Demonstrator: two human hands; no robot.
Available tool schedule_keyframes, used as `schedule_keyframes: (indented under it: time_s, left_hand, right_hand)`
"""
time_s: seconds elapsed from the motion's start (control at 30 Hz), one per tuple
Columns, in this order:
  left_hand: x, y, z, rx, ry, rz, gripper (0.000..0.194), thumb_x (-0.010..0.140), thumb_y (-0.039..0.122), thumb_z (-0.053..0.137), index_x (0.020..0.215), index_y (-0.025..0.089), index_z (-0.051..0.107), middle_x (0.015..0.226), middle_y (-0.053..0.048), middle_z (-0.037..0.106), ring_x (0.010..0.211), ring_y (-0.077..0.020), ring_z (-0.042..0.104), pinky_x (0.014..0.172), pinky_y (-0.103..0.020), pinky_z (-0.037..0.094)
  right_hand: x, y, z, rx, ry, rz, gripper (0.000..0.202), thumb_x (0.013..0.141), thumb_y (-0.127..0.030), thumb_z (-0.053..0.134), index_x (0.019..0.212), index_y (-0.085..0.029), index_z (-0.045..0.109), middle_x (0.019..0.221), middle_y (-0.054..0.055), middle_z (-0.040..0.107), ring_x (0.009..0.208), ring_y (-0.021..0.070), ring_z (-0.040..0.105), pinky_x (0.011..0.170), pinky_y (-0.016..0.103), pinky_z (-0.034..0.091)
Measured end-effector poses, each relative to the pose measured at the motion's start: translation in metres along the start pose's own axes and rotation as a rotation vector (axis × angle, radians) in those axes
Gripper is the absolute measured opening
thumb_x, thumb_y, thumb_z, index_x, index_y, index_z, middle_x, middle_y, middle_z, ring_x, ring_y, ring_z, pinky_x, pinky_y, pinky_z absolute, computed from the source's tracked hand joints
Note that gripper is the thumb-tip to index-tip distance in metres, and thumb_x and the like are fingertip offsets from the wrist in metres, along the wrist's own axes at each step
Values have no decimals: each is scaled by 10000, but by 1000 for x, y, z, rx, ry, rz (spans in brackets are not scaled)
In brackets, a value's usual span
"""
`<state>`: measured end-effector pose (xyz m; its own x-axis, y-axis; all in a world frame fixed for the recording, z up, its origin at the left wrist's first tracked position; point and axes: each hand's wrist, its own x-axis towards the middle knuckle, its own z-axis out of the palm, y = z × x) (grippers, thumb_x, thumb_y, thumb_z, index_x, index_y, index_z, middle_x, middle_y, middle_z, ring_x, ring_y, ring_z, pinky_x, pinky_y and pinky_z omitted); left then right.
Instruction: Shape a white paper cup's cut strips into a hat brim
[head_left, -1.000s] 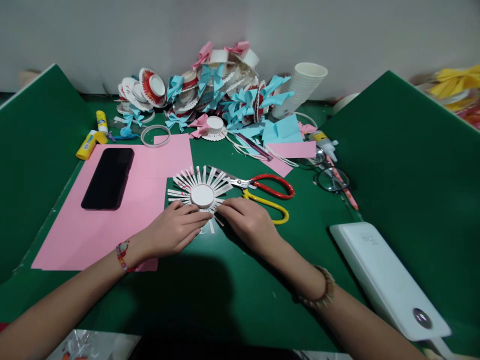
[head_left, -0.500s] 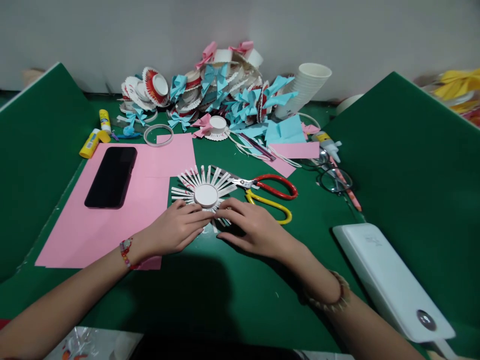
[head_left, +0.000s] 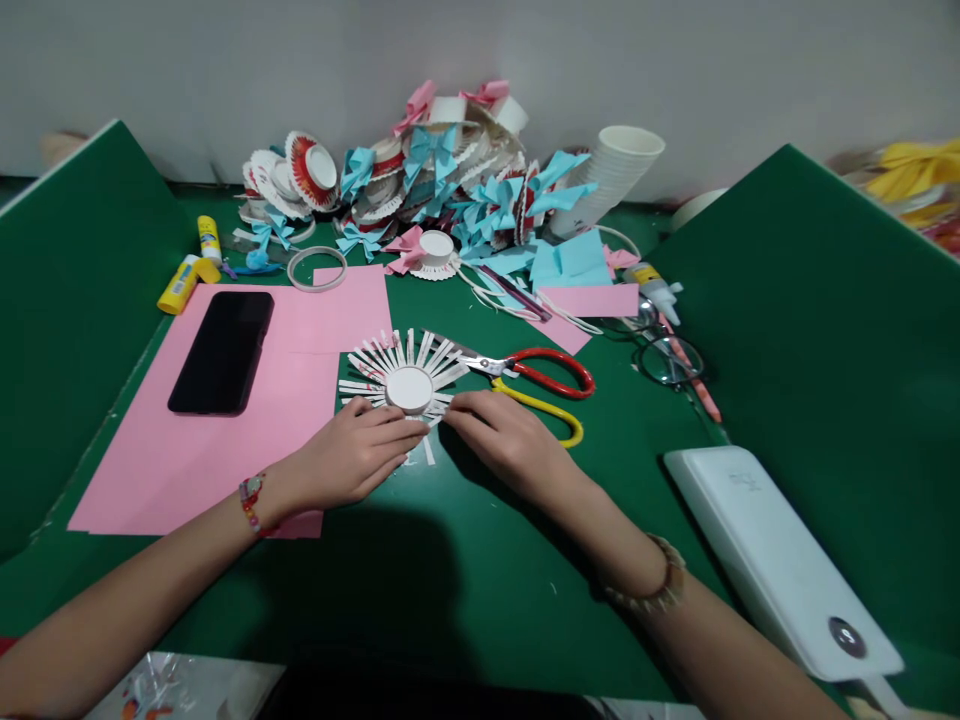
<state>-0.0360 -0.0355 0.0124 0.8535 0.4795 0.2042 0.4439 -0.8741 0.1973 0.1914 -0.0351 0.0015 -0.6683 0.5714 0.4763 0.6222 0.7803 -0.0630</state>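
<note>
Broadly, a grey wall closes off the back, and a green tabletop spreads below it, smooth and faintly shiny, with a dark shadow across its near middle and small pale scraps dotted about. Green panels rise at both sides, the left panel and the right panel angling inward toward the wall. Beyond the right one, yellow bows show.

Against the wall lies a long heap of small paper hats with blue and pink bows, beside a leaning stack of white cups. Pink sheets cover the left of the surface, a black phone on top. A white rounded device lies along the right panel.

At the centre, flat on the green, sits the white fringed piece, its cut strips fanned around a raised disc. The left hand lies low over its near-left edge, fingers close together. The right hand is narrow, fingertips at a strip on the near-right edge; whether either hand grips cannot be told. Scissors lie just beyond, then round glasses, and two yellow glue sticks at far left.
</note>
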Motion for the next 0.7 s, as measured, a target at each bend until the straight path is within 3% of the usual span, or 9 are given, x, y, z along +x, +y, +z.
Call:
schedule_keyframes:
  time_s: [0.27, 0.43, 0.57, 0.7]
  left_hand:
    - [0, -1, 1, 1, 1, -8, 323, 941, 197, 336, 1195, 120, 520, 1215, -62, 623, 1099, -202, 537, 806, -352, 304]
    - [0, 0, 1, 13, -7, -16, 330, 943, 198, 326, 1194, 127, 527, 1216, -78, 620, 1098, -198, 538, 805, -351, 307]
    - [-1, 0, 0, 16, -16, -11, 337, 944, 200, 323, 1212, 130, 515, 1243, -84, 601, 1108, -190, 534, 817, -346, 304]
    - [-1, 0, -1, 32, -42, -15, 349, 945, 203, 320, 1244, 138, 489, 1323, -83, 533, 1155, -193, 509, 806, -341, 296]
  right_hand:
    - [9, -6, 7, 9, 127, 12, 196, 896, -88, 412, 924, -64, 604, 875, 155, 659, 770, 198, 554, 627, 309, 439]
    - [7, -12, 4, 154, 45, 1, 209, 902, -114, 408, 886, -110, 616, 815, 108, 670, 736, 170, 564, 634, 291, 430]
    - [3, -12, -2, 321, -54, -13, 166, 871, -242, 506, 820, -138, 625, 776, 83, 673, 728, 170, 583, 642, 303, 428]
    - [2, -10, -9, 538, -35, 58, 104, 842, -200, 520, 833, -149, 610, 775, 63, 678, 749, 158, 614, 680, 291, 456]
